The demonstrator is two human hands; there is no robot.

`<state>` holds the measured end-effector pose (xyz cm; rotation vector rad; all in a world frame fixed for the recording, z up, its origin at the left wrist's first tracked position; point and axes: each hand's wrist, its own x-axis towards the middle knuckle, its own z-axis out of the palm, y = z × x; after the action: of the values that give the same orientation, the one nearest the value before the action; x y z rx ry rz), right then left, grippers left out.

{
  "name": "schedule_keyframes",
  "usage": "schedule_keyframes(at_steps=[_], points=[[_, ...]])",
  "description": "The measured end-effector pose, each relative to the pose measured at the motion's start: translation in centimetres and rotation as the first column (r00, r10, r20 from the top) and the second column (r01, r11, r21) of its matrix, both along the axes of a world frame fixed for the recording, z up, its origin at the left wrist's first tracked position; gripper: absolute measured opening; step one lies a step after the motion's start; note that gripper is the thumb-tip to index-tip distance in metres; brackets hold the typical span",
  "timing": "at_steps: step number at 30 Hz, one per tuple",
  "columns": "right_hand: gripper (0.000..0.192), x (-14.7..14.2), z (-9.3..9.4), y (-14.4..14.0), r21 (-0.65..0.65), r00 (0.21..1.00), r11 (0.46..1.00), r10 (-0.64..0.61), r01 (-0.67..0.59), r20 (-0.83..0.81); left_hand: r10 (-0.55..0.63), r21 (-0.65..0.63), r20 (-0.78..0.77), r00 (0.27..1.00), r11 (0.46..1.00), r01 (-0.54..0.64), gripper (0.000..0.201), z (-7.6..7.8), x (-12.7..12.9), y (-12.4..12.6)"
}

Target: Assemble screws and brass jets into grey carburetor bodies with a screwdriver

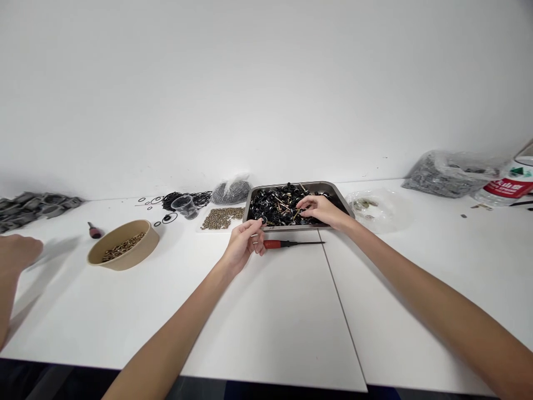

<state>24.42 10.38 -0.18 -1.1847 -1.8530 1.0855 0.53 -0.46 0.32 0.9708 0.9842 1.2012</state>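
Observation:
My left hand (pixel 245 242) rests on the white table in front of a metal tray (pixel 338 195), fingers pinched around a small black ring-like part at the tray's front rim. My right hand (pixel 320 210) reaches into the tray and its fingers touch the pile of small black and brass parts (pixel 278 205); whether it grips one I cannot tell. A red-handled screwdriver (pixel 291 244) lies on the table just right of my left hand, pointing right.
A tan paper bowl (pixel 123 245) of brass bits sits at left, with a heap of brass pieces (pixel 222 217), a clear cup (pixel 184 206), black O-rings (pixel 195 198) and bagged parts (pixel 231 191) behind. Another person's hand (pixel 16 251) enters at far left. Plastic bags (pixel 452 173) and a bottle (pixel 506 188) stand at right.

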Motion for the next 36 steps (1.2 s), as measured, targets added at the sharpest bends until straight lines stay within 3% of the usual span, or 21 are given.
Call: schedule_keyframes(at_steps=[15,28,31,36], points=[[0.025,0.1,0.0,-0.4,0.200,0.988,0.967,0.157,-0.157,0.015,-0.054,0.018,0.016,0.998,0.998,0.054,0.034,0.6,0.3,-0.4],[0.025,-1.0,1.0,-1.9,0.300,0.987,0.941,0.141,-0.156,0.071,-0.098,0.034,0.040,0.994,0.995,0.096,0.030,0.9,0.4,-0.5],[0.025,-1.9,1.2,-2.7,0.347,0.971,0.908,0.203,-0.235,0.127,-0.112,0.042,0.045,0.993,0.993,0.110,0.029,1.0,0.4,-0.7],[0.024,-2.9,0.8,-3.3,0.493,0.940,0.804,0.244,-0.333,0.236,-0.121,0.052,0.044,0.992,0.992,0.118,0.033,1.2,0.2,-0.8]])
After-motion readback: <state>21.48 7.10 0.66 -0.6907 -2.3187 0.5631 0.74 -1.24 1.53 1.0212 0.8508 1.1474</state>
